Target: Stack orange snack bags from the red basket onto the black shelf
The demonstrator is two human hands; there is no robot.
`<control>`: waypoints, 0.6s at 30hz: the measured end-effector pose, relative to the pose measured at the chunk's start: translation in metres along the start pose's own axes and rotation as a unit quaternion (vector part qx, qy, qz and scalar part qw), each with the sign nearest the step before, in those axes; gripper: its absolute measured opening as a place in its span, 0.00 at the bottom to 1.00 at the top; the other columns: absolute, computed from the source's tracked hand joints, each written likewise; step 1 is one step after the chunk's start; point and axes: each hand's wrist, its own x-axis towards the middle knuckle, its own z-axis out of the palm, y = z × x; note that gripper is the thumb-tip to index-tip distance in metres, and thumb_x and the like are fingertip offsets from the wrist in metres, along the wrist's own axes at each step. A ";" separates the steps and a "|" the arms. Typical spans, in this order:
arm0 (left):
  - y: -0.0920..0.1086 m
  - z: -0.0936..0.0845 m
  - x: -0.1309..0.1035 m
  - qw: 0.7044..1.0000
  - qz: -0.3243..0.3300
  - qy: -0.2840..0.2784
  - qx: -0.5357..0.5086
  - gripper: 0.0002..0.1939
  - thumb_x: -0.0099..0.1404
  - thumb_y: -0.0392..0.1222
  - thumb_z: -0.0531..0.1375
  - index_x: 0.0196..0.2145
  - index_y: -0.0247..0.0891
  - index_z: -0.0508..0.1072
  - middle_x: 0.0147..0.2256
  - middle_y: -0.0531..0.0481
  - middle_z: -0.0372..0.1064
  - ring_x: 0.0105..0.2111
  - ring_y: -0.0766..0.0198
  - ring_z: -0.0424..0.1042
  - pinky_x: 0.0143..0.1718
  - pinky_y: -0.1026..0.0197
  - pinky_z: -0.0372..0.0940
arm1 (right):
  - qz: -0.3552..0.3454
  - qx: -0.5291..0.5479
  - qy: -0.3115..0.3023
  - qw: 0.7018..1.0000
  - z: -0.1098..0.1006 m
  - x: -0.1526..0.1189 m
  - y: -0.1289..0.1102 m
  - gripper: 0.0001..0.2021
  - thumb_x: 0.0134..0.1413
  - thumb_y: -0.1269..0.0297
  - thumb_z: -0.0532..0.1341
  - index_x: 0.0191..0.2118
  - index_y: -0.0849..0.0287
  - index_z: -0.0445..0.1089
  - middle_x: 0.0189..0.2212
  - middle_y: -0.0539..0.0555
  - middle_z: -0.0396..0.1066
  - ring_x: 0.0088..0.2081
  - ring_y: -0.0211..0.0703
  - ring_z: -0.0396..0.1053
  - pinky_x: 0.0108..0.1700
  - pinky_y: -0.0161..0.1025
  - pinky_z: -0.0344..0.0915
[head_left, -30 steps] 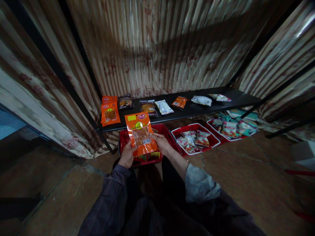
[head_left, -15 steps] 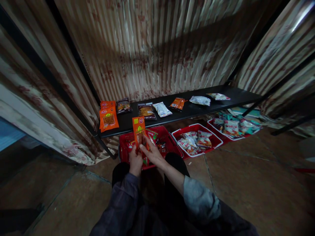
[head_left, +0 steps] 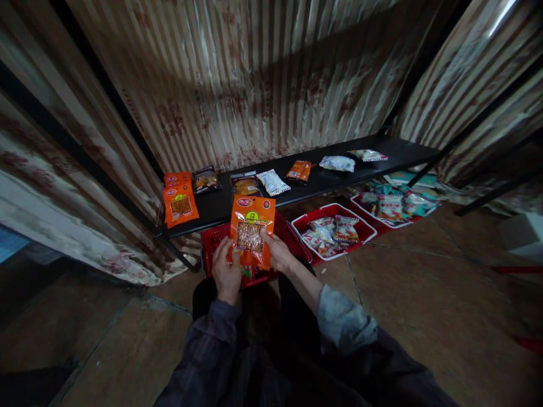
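An orange snack packet (head_left: pixel 251 230) is held upright between both hands, its printed front and clear window facing me. My left hand (head_left: pixel 227 272) grips its lower left edge, and my right hand (head_left: pixel 278 251) pinches the right edge, thumb on the front. Behind and below the packet sits a red basket (head_left: pixel 208 249), partly hidden by it and by my hands. Similar orange packets (head_left: pixel 180 204) lie overlapped at the left end of the black shelf (head_left: pixel 214 212).
Along the shelf lie a dark packet (head_left: pixel 206 180), a white packet (head_left: pixel 272 182), a small orange packet (head_left: pixel 300 170) and others. Right of the near basket stand a second red basket (head_left: pixel 367 237) with white-and-red packets and a third (head_left: pixel 396 224) with teal ones. Black shelf posts rise at both sides.
The orange packet, narrow and angled before, now faces me flat and looks wider. My right hand has moved from across its front to its right edge. The view has shifted slightly.
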 end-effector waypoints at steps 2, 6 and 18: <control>-0.004 -0.008 0.012 0.999 -0.029 0.028 0.000 0.14 0.52 0.41 0.64 0.39 0.44 0.75 0.49 0.48 0.69 0.56 0.56 0.60 0.60 0.56 0.48 | 0.005 -0.003 -0.008 1.000 -0.003 0.000 -0.006 0.15 0.42 0.53 0.68 0.33 0.56 0.69 0.30 0.53 0.76 0.36 0.48 0.74 0.36 0.43 0.71; -0.010 -0.016 0.024 0.988 -0.139 -0.043 -0.054 0.17 0.53 0.49 0.64 0.38 0.38 0.75 0.42 0.46 0.73 0.46 0.57 0.69 0.52 0.57 0.59 | 0.022 -0.018 -0.042 0.999 -0.004 0.002 -0.012 0.14 0.41 0.55 0.69 0.30 0.58 0.69 0.28 0.53 0.76 0.34 0.47 0.75 0.37 0.43 0.71; -0.017 -0.008 0.025 0.955 -0.213 -0.064 -0.198 0.20 0.45 0.49 0.68 0.34 0.35 0.74 0.30 0.50 0.75 0.32 0.61 0.73 0.39 0.58 0.66 | 0.056 -0.057 -0.088 0.993 -0.004 0.003 -0.011 0.14 0.36 0.61 0.72 0.31 0.60 0.73 0.27 0.52 0.76 0.29 0.43 0.74 0.35 0.40 0.71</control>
